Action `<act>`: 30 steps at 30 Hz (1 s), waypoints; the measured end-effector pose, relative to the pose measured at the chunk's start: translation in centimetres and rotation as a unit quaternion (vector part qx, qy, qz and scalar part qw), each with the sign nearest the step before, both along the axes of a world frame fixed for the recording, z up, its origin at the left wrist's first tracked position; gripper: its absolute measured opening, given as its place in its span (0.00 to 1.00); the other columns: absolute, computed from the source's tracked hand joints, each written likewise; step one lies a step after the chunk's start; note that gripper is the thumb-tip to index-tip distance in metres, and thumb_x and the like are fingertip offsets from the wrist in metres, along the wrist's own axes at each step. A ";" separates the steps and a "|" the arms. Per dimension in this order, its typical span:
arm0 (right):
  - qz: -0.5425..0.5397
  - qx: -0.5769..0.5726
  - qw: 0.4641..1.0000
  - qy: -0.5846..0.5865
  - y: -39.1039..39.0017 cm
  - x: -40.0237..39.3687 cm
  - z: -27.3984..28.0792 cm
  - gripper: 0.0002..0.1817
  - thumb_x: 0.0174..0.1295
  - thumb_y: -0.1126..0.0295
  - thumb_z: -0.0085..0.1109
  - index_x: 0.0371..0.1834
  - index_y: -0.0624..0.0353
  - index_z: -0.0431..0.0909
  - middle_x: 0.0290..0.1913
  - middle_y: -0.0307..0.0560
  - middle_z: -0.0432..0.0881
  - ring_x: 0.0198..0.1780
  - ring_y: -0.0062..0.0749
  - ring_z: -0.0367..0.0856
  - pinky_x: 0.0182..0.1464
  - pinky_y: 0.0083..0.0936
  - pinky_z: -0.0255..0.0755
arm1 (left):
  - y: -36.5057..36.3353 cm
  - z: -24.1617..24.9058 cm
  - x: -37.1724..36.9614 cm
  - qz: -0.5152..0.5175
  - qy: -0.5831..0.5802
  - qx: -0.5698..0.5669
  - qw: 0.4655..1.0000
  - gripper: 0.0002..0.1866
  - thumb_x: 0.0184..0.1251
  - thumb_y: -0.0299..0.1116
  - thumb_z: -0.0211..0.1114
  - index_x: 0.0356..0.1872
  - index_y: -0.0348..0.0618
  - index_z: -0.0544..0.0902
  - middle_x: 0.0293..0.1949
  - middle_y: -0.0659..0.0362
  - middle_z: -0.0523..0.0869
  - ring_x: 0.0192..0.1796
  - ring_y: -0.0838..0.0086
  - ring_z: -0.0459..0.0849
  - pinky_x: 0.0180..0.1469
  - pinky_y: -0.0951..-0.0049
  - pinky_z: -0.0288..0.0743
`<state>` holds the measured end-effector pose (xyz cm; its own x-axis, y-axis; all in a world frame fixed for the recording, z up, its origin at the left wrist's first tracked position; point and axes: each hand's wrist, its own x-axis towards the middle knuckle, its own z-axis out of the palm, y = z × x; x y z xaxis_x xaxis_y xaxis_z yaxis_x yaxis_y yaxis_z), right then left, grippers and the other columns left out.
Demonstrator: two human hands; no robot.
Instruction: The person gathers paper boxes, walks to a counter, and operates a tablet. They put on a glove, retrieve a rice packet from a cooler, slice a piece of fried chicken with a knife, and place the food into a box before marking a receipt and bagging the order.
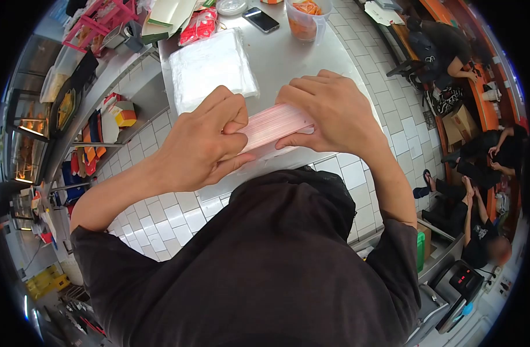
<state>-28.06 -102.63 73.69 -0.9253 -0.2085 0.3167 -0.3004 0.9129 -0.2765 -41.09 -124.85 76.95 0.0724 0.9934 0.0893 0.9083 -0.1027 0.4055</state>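
Between my two hands, above the near edge of the steel table, is a thick stack of thin pink-and-white sheets [276, 126], its layered edges facing up. My left hand [210, 136] grips the stack's left end, with fingers curled and the thumb along the near side. At the right end my right hand [331, 110] wraps over the top, its thumb underneath on the near side. Parts of both ends are hidden by my fingers. Just beyond my hands lies a clear plastic packet of white sheets or bags [213, 69].
On the steel table [311, 58] are a red packet [198, 26], a phone [261, 19] and a plastic tub of orange food [305, 20]. Shelving with boxes stands left. Several people sit along an orange counter [485, 87] at right.
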 end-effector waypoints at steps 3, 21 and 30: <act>-0.010 0.054 0.998 0.020 -1.8 -0.6 -0.7 0.28 0.48 0.49 0.72 0.44 0.56 0.76 0.32 0.40 0.80 0.39 0.36 0.83 0.42 0.32 0.71 | 0.3 -0.1 1.0 0.039 0.060 0.042 0.997 0.13 0.46 0.24 0.72 0.22 0.39 0.72 0.39 0.59 0.68 0.46 0.66 0.72 0.26 0.68 0.71; 0.075 0.029 0.997 0.015 -2.6 -1.6 -1.1 0.26 0.50 0.47 0.68 0.39 0.58 0.73 0.33 0.41 0.81 0.37 0.35 0.84 0.38 0.31 0.74 | -1.4 -3.3 0.7 -0.077 0.079 0.226 0.968 0.10 0.41 0.26 0.70 0.24 0.44 0.75 0.30 0.61 0.73 0.35 0.67 0.79 0.55 0.63 0.82; 0.084 0.023 0.996 0.015 -2.3 -1.9 -0.9 0.29 0.49 0.43 0.68 0.38 0.59 0.75 0.30 0.43 0.81 0.36 0.39 0.85 0.37 0.33 0.75 | -1.9 -4.1 -0.3 -0.104 0.110 0.304 0.941 0.17 0.46 0.32 0.77 0.20 0.44 0.73 0.29 0.60 0.72 0.33 0.67 0.80 0.45 0.59 0.85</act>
